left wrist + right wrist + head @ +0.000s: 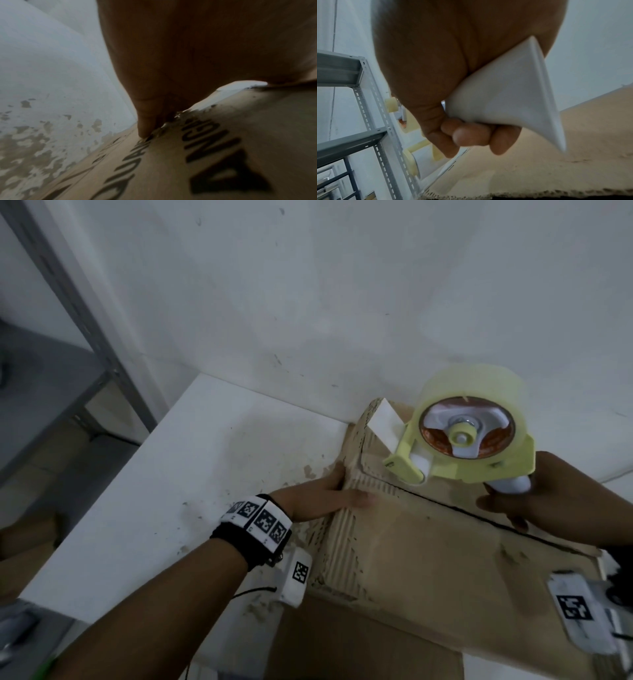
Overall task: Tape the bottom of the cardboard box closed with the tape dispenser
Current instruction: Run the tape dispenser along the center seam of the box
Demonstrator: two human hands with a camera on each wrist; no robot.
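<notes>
A worn brown cardboard box (428, 553) lies on the white table (144, 508), its two bottom flaps meeting in a dark seam (479, 517). My left hand (329, 498) rests flat on the box's left edge, thumb on top and fingers down the side; in the left wrist view the fingers (147, 121) press the printed side of the box (188, 162). My right hand (548, 501) grips the white handle (505, 102) of a yellow tape dispenser (469, 436), which sits over the far end of the seam. A strip of tape (383, 422) runs from it to the box's far edge.
A white wall (342, 285) stands right behind the table and box. A grey metal shelf rack (68, 320) is at the left, seen too as the rack (368, 108) in the right wrist view. The table top (34, 135) left of the box is flecked with brown marks.
</notes>
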